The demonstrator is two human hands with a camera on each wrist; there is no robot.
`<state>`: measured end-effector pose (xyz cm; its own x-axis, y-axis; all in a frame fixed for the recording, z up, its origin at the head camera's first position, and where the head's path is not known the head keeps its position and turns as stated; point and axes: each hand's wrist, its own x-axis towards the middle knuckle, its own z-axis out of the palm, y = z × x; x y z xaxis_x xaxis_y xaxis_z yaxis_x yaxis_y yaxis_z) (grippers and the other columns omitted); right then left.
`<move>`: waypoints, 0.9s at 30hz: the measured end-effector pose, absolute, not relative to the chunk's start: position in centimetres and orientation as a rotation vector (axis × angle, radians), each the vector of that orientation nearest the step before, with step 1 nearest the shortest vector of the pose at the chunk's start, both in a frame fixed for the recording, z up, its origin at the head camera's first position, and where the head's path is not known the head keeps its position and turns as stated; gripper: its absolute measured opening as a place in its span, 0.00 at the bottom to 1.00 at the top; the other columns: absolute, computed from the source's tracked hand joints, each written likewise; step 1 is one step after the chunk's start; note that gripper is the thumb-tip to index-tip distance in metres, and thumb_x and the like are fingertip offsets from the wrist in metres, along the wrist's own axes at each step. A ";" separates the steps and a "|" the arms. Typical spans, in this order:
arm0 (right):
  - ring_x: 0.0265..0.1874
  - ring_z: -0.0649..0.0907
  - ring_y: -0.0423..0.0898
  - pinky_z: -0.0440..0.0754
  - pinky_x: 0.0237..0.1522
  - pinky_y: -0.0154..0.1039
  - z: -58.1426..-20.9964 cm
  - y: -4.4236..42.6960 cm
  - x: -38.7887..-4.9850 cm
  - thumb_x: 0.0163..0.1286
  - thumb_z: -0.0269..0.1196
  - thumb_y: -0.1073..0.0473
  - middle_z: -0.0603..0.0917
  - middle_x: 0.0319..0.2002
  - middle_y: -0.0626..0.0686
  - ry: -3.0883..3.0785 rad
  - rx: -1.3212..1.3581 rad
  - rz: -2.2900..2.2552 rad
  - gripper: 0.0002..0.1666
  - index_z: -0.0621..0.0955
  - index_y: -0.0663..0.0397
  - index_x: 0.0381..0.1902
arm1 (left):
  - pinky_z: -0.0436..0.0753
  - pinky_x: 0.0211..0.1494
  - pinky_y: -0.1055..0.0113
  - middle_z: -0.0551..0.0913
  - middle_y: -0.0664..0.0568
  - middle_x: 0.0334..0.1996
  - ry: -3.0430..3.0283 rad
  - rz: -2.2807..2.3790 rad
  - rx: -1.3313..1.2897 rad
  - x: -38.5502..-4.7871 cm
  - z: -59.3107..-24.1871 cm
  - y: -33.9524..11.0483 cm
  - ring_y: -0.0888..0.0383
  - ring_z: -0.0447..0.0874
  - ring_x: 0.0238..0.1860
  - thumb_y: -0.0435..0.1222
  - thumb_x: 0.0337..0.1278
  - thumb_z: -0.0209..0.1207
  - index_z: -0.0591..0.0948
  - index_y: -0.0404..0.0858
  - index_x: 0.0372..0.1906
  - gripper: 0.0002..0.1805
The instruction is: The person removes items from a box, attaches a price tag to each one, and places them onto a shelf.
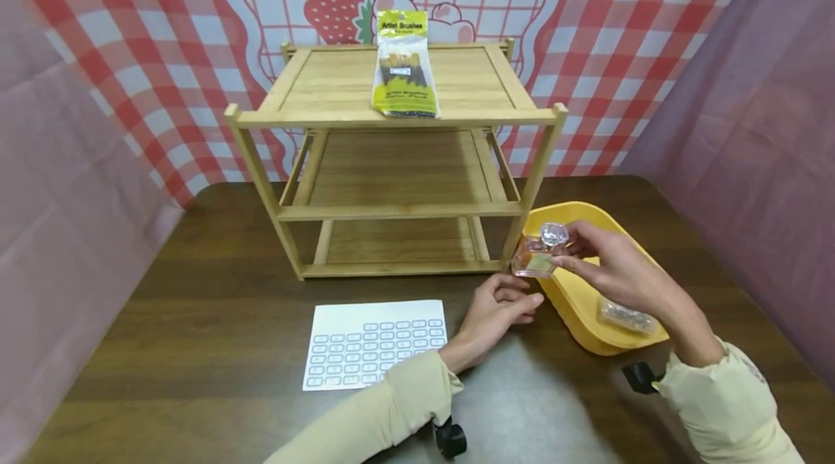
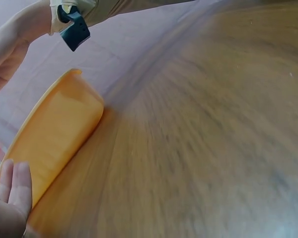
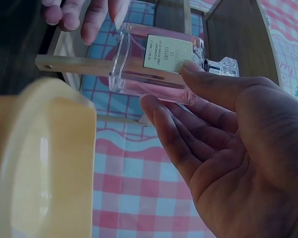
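Note:
A pink glass perfume bottle point(image 1: 536, 258) with a faceted clear cap is pinched between the thumb and fingers of my right hand point(image 1: 616, 268), above the near-left rim of the yellow bin point(image 1: 580, 330). In the right wrist view the pale label on the perfume bottle point(image 3: 164, 54) faces the camera. My left hand point(image 1: 492, 315) is just below the bottle, its fingers loosely bent and holding nothing. In the left wrist view, fingers of the left hand point(image 2: 12, 198) appear beside the bin's outer wall point(image 2: 59, 134).
A three-tier wooden shelf point(image 1: 398, 212) stands at the back, with a pack of artist brushes point(image 1: 406, 69) on top. A sheet of printed labels point(image 1: 375, 344) lies in front of it. Inside the bin is a small clear-wrapped packet point(image 1: 628, 317).

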<state>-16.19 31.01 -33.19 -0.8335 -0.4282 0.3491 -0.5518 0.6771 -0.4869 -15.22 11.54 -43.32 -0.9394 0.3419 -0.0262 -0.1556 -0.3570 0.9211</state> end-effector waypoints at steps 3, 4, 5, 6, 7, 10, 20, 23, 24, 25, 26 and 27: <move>0.36 0.86 0.40 0.84 0.37 0.30 -33.4 30.7 -16.3 0.63 0.73 0.73 0.85 0.37 0.48 -2.675 0.806 0.869 0.14 0.80 0.61 0.42 | 0.89 0.44 0.63 0.85 0.47 0.34 1.565 2.355 0.253 -15.4 -43.6 10.9 0.46 0.88 0.40 0.25 0.62 0.66 0.76 0.24 0.53 0.16; 0.36 0.86 0.41 0.84 0.37 0.31 -33.5 30.5 -16.4 0.62 0.73 0.72 0.85 0.37 0.48 -2.674 0.806 0.861 0.14 0.80 0.61 0.43 | 0.89 0.44 0.63 0.85 0.47 0.34 1.565 2.359 0.253 -15.5 -43.7 10.7 0.48 0.88 0.39 0.24 0.62 0.65 0.76 0.23 0.53 0.17; 0.36 0.86 0.42 0.85 0.38 0.32 -33.6 30.4 -16.4 0.62 0.73 0.72 0.85 0.38 0.48 -2.676 0.808 0.858 0.14 0.80 0.61 0.43 | 0.89 0.44 0.63 0.84 0.46 0.34 1.566 2.367 0.257 -15.5 -43.8 10.4 0.50 0.87 0.37 0.24 0.62 0.65 0.76 0.23 0.53 0.17; 0.36 0.86 0.43 0.85 0.38 0.32 -33.7 30.3 -16.5 0.63 0.73 0.72 0.85 0.38 0.48 -2.680 0.811 0.858 0.14 0.80 0.61 0.43 | 0.89 0.44 0.63 0.85 0.46 0.34 1.572 2.367 0.259 -15.5 -43.8 10.1 0.53 0.86 0.36 0.24 0.62 0.65 0.76 0.22 0.54 0.17; 0.36 0.87 0.44 0.85 0.38 0.33 -33.8 30.2 -16.5 0.63 0.73 0.71 0.85 0.38 0.49 -2.686 0.811 0.859 0.15 0.80 0.62 0.44 | 0.89 0.44 0.64 0.84 0.46 0.34 1.579 2.365 0.263 -15.6 -43.9 9.8 0.56 0.85 0.35 0.23 0.62 0.64 0.76 0.22 0.54 0.18; 0.37 0.87 0.47 0.87 0.39 0.36 -33.9 29.9 -16.6 0.64 0.72 0.71 0.86 0.40 0.50 -2.711 0.800 0.882 0.15 0.80 0.63 0.47 | 0.88 0.43 0.65 0.85 0.48 0.34 1.625 2.356 0.276 -15.7 -44.0 8.6 0.58 0.84 0.33 0.22 0.61 0.63 0.76 0.22 0.54 0.17; 0.36 0.87 0.46 0.87 0.39 0.38 -34.4 28.9 -16.6 0.66 0.72 0.68 0.86 0.39 0.51 -2.736 0.784 0.905 0.14 0.81 0.63 0.46 | 0.89 0.45 0.60 0.85 0.49 0.35 1.802 2.279 0.322 -16.2 -44.0 4.4 0.49 0.87 0.37 0.27 0.62 0.65 0.77 0.23 0.54 0.18; 0.36 0.87 0.46 0.87 0.39 0.37 -34.7 28.7 -16.6 0.67 0.72 0.68 0.86 0.40 0.50 -2.745 0.780 0.930 0.13 0.81 0.62 0.46 | 0.89 0.46 0.58 0.84 0.49 0.36 1.832 2.262 0.323 -16.3 -43.9 3.1 0.44 0.87 0.40 0.27 0.63 0.65 0.76 0.23 0.55 0.19; 0.37 0.87 0.46 0.87 0.39 0.38 -34.8 28.6 -16.6 0.67 0.72 0.68 0.86 0.40 0.51 -2.747 0.781 0.942 0.13 0.81 0.63 0.46 | 0.89 0.47 0.58 0.84 0.48 0.36 1.843 2.262 0.321 -16.3 -43.9 2.7 0.42 0.87 0.41 0.27 0.63 0.65 0.76 0.23 0.55 0.19; 0.37 0.87 0.46 0.87 0.40 0.38 -34.9 28.5 -16.6 0.67 0.72 0.68 0.86 0.40 0.51 -2.749 0.783 0.948 0.13 0.81 0.63 0.47 | 0.89 0.48 0.57 0.84 0.48 0.37 1.852 2.261 0.323 -16.3 -43.8 2.3 0.41 0.87 0.42 0.27 0.64 0.65 0.76 0.22 0.56 0.19; 0.37 0.87 0.46 0.87 0.40 0.38 -35.0 28.4 -16.6 0.67 0.72 0.68 0.86 0.40 0.51 -2.751 0.784 0.957 0.13 0.81 0.63 0.47 | 0.88 0.49 0.57 0.84 0.47 0.37 1.862 2.261 0.321 -16.4 -43.8 1.9 0.41 0.87 0.43 0.27 0.64 0.65 0.76 0.22 0.56 0.19; 0.37 0.87 0.46 0.87 0.40 0.38 -35.2 28.3 -16.6 0.67 0.71 0.68 0.86 0.40 0.50 -2.753 0.785 0.964 0.13 0.81 0.63 0.47 | 0.88 0.49 0.57 0.84 0.46 0.38 1.872 2.258 0.322 -16.4 -43.7 1.5 0.40 0.87 0.44 0.27 0.64 0.65 0.76 0.22 0.56 0.19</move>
<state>-16.58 28.33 -35.16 -0.8580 -0.4336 0.2753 -0.5106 0.6622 -0.5485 -16.38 1.49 -43.75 -0.9582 0.2824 0.0454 -0.0078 -0.1844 0.9828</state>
